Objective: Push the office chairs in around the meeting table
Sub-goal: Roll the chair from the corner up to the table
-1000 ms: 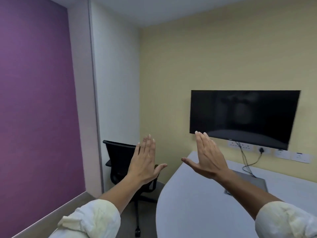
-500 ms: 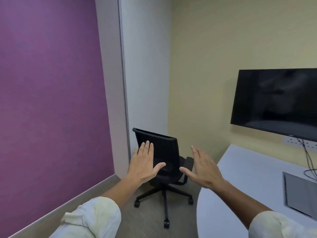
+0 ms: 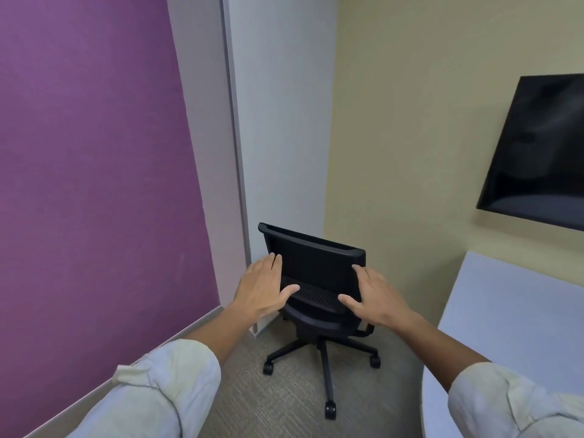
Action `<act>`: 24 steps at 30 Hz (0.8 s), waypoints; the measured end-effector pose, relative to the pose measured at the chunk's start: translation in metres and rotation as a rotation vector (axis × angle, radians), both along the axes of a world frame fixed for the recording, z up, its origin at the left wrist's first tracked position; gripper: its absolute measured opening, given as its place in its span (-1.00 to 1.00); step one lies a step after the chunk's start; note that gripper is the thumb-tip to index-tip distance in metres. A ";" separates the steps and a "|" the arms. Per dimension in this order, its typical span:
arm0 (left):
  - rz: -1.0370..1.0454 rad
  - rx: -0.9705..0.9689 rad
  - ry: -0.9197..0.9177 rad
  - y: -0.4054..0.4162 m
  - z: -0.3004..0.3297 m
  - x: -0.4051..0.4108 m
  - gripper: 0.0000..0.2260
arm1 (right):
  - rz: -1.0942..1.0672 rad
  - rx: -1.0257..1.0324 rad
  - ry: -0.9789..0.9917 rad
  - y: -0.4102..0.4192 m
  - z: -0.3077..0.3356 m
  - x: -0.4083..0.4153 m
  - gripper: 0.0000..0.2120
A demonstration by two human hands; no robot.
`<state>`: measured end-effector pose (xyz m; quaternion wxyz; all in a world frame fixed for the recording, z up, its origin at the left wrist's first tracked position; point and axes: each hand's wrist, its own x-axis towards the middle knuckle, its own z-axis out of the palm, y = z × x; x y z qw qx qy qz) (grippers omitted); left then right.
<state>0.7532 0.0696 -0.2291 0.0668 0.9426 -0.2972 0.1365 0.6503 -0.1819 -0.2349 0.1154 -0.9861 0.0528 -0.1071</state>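
Observation:
A black mesh-backed office chair [image 3: 316, 263] on castors stands in the room's corner, its back turned toward me, away from the pale meeting table [image 3: 518, 311] at the right. My left hand [image 3: 262, 289] is stretched out flat over the backrest's left edge. My right hand [image 3: 376, 295] is spread open over its right edge. Both hands hold nothing, fingers apart; whether they touch the backrest I cannot tell.
A purple wall [image 3: 88, 184] runs along the left, with a white pillar [image 3: 278, 121] behind the chair. A dark wall screen [image 3: 537, 153] hangs at the right above the table. Grey carpet [image 3: 284, 403] lies between me and the chair.
My view has swung left and down, bringing the chair to the centre. Both hands have dropped from raised in the air to the sides of the chair's backrest.

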 end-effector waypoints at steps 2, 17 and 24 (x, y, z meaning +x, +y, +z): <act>-0.008 0.019 0.010 -0.013 -0.008 0.037 -0.24 | 0.010 0.008 -0.002 -0.017 -0.009 0.039 -0.21; -0.173 0.300 0.238 -0.074 -0.048 0.271 -0.26 | -0.001 -0.112 0.302 -0.087 -0.046 0.247 -0.49; -0.361 0.259 0.289 -0.079 -0.069 0.362 -0.65 | -0.130 -0.321 0.320 -0.068 -0.077 0.281 -0.52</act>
